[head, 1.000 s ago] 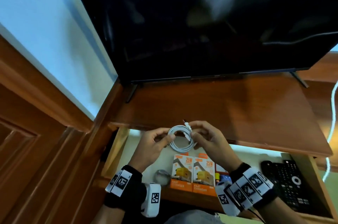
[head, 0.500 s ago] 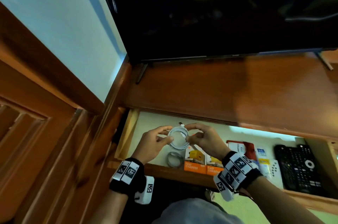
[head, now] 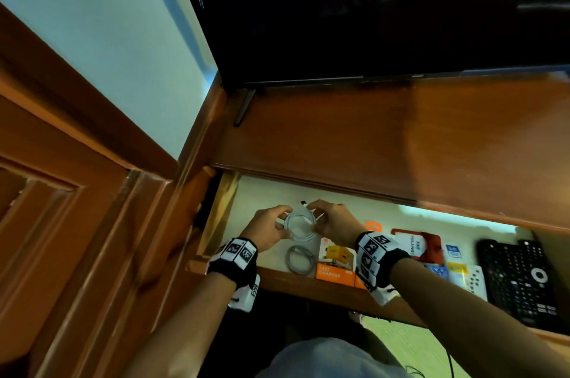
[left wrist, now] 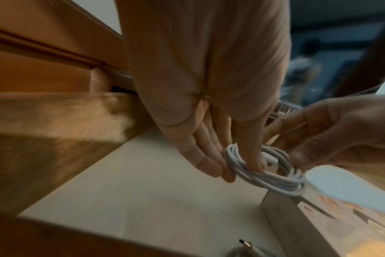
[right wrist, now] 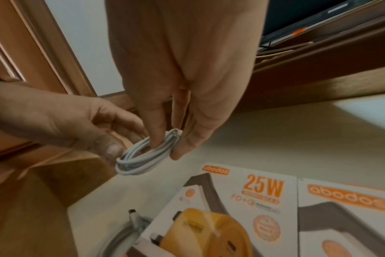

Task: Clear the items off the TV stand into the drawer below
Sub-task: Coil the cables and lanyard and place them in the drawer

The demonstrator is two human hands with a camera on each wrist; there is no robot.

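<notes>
Both hands on the coiled white cable [head: 298,223], held just above the open drawer [head: 216,217] floor, left-rear part of the drawer. Left hand [head: 267,231] pinches the coil's left side, thumb through the loop per left wrist view. Right hand [head: 334,220] pinches the right side between thumb and fingers. A plug end sticks up at the coil's far edge.

Edges and room:
- TV stand top [head: 385,143] overhangs the drawer's rear; its front lip sits just behind the hands.
- Drawer's left wall is near the left hand, with bare pale floor between them.
- Bare drawer floor lies directly below the coil and out to the rear-left corner.
- Drawer's front rail lies under both wrists.

Around it:
- Grey coiled cable [head: 299,260] lies flat at the front, just nearer than the white coil.
- Two orange-and-white charger boxes [head: 334,263] side by side just right of the grey cable, partly under the right wrist. The white coil's right edge hangs close over the nearest box corner.
- Further right: red card pack [head: 427,246], small packets, small white remote [head: 475,280], black remote [head: 521,279] at the drawer's right end.
- TV [head: 370,7] stands on the stand top, its foot at the left rear.
</notes>
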